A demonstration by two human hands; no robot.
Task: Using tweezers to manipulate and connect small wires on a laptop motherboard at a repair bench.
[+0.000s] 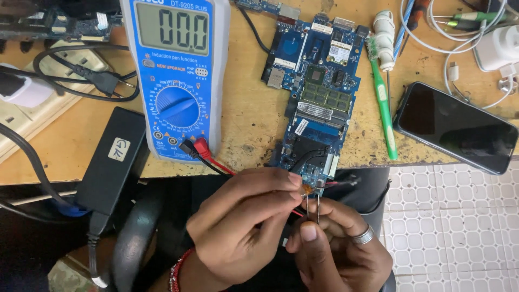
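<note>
Circuit board, blue, is lying on the bench and overhanging its front edge. Both hands are working at that overhanging end: the left hand is pinching red and black probe leads, the right hand is pinching thin metal tweezers. A blue meter is standing just left, a green toothbrush and dark phone are lying right, and a black power brick is crowding the front-left edge.

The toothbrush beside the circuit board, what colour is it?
Green toothbrush, white bristles; seen in the head view, lying right of the blue circuit board.
</note>
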